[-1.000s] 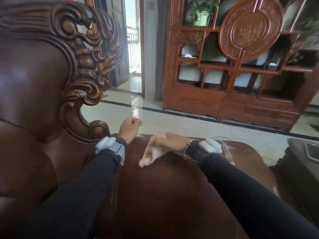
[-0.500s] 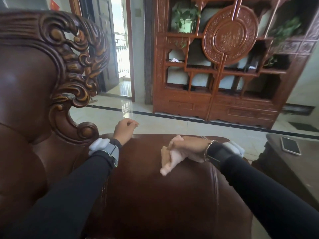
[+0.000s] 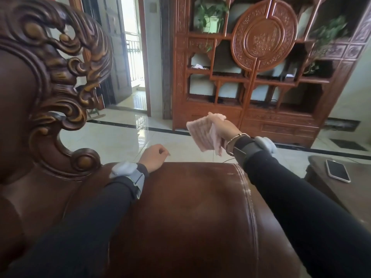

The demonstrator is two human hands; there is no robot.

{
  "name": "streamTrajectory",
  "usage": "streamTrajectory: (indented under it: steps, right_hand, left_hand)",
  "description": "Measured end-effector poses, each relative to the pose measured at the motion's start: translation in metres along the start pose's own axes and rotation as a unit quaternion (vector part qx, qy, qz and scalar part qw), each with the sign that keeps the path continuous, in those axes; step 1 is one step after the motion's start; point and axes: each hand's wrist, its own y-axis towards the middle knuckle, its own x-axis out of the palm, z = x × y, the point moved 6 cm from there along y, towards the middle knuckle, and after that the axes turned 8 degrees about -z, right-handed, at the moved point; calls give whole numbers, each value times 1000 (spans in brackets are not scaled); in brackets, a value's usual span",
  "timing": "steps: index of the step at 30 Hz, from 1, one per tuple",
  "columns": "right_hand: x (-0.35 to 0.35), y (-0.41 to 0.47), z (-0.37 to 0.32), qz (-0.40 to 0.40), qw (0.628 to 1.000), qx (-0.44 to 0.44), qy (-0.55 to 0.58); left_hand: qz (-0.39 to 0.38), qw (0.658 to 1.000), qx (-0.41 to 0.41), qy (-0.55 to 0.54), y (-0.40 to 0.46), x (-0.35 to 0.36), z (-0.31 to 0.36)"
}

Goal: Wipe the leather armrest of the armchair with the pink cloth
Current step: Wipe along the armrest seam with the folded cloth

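Ribbed pink cloth (image 3: 201,134), glossy leather armrest (image 3: 192,207)

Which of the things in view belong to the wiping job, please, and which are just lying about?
Job: pink ribbed cloth held in right hand; brown leather armrest.
Lying about: white-edged smartphone on dark side table; carved wooden display cabinet; potted plant.

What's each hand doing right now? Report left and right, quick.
Left hand: loosely curled, holding nothing, resting at the far edge of the leather armrest.
Right hand: gripping the pink cloth, lifted clear of the armrest.
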Motion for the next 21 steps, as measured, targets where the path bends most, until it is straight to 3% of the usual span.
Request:
streamTrajectory:
  steps: [4, 7, 10, 13, 21]
  right_hand:
    - [-4, 37, 41, 31, 987, 48, -150]
    - [12, 45, 72, -34, 961, 106, -251]
    - [38, 47, 79, -131, 906, 118, -385]
    - [51, 39, 71, -172, 868, 124, -449]
    - [30, 18, 63, -131, 904, 108, -393]
  left_hand:
    - [-44, 995, -10, 84, 16, 13, -9]
    - [-57, 992, -26, 109, 20, 18, -13]
    - [-77, 989, -39, 122, 25, 22, -17]
    - [-86, 988, -38, 125, 25, 24, -17]
    - [-56, 995, -23, 84, 21, 20, -10]
